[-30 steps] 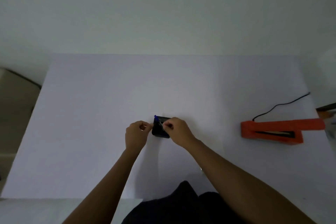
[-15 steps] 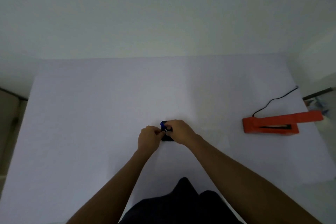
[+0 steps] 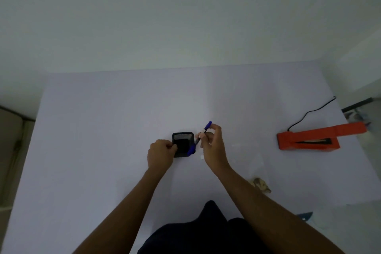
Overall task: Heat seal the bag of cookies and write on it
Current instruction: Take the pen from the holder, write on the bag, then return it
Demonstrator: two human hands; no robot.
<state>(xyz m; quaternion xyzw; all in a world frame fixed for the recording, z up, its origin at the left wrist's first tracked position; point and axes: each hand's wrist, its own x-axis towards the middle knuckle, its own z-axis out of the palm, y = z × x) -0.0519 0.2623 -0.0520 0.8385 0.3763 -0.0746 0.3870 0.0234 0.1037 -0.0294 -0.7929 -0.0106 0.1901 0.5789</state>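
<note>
Pinching the pen point(image 3: 199, 137) in our right hand point(image 3: 213, 148), we grip the black holder point(image 3: 183, 144) with closed left hand point(image 3: 160, 153) on the table point(image 3: 103, 130).

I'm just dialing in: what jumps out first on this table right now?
Mid-table, the right hand holds a blue pen slanted over a black pen holder, which the left hand steadies. Far right lies the orange heat sealer with its black cord.
</note>
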